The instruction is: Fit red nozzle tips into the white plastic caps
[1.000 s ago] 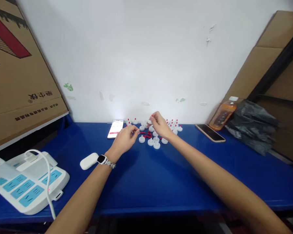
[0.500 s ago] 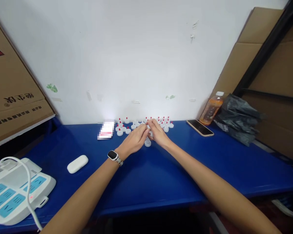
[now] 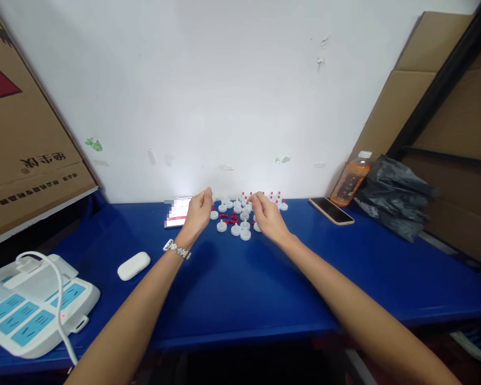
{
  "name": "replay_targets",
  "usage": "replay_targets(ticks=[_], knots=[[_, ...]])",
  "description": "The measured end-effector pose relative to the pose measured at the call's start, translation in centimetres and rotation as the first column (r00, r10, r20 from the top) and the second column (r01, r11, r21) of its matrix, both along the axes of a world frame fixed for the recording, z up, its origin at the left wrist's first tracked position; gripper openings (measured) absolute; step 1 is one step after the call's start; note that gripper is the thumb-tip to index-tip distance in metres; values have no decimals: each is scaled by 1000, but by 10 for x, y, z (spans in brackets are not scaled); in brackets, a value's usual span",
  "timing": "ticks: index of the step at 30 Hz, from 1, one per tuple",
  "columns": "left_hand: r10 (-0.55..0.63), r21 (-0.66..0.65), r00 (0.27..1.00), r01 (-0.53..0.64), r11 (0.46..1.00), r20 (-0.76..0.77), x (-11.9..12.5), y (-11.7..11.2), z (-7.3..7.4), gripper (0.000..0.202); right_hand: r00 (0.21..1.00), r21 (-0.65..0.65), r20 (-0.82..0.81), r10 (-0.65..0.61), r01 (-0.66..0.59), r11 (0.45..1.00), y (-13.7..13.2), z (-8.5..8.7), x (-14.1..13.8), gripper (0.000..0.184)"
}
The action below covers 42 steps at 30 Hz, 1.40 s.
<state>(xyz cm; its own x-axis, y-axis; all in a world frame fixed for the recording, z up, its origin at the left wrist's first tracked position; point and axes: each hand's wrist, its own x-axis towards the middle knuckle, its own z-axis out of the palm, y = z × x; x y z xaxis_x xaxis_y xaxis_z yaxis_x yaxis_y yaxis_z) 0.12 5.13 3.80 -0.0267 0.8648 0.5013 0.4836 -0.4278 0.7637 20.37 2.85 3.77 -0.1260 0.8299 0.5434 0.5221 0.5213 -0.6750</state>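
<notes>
My left hand (image 3: 199, 213) is raised over the left side of a group of white round caps (image 3: 235, 230), its fingers closed and partly turned away. Whatever it holds is hidden. My right hand (image 3: 267, 216) is bent in a pinch over the right side of the group; I cannot make out what is between the fingertips. Small red tips (image 3: 232, 218) lie in a loose pile between the hands. White caps with thin spouts stand around the pile. Others, with red tips (image 3: 279, 194) on their spouts, stand near the wall at the right. My left hand partly hides those at the left.
On the blue table (image 3: 240, 289) lie a lit phone (image 3: 177, 214), a white earbud case (image 3: 133, 266), a power strip (image 3: 44, 315) and a dark phone (image 3: 331, 210). A drink bottle (image 3: 350, 179) and black plastic bag (image 3: 401, 195) stand right. A carton (image 3: 28, 139) is at left.
My hands were together over the caps and have now moved apart, the left one to the left. The red pile and several caps between them have come into view. The view has shifted slightly.
</notes>
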Motion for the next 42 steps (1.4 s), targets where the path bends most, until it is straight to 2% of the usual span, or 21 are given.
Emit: replay_targets(ticks=[2, 4, 8, 10, 14, 16, 21, 30, 38, 42], knots=[[-49, 39, 982, 57, 998, -181, -10, 7, -3, 42, 1000, -54, -5, 3, -3, 999, 6, -4, 7, 34], [-110, 58, 933, 137, 989, -343, -12, 14, -10, 36, 998, -93, 16, 54, -52, 994, 11, -8, 9, 33], [-144, 64, 865, 198, 978, -481, -4, 24, -21, 27, 985, -96, 47, 169, -164, 982, 15, -15, 8, 33], [-135, 62, 858, 190, 980, -495, -2, 25, -22, 25, 985, -51, 46, 168, -165, 985, 17, -17, 9, 34], [-87, 89, 866, 150, 985, -493, -2, 16, -18, 25, 998, 66, 61, -18, 14, 998, 25, -18, 14, 32], [-83, 84, 866, 142, 986, -493, -2, 11, -16, 24, 997, 52, 64, -51, 48, 998, 29, -16, 19, 31], [-138, 47, 856, 186, 981, -499, -1, 0, -16, 26, 997, -132, 31, 75, -70, 989, 37, -16, 25, 33], [-159, 24, 854, 197, 980, -496, -2, -6, -17, 27, 979, -224, 96, 181, -156, 962, 52, -15, 12, 25], [-170, -4, 851, 194, 981, -497, -2, -9, -16, 29, 970, -278, 167, 175, -124, 953, 64, -16, 5, 22], [-176, -12, 850, 196, 981, -496, -2, -10, -16, 28, 942, -189, 318, 112, -52, 981, 63, -16, 6, 20]])
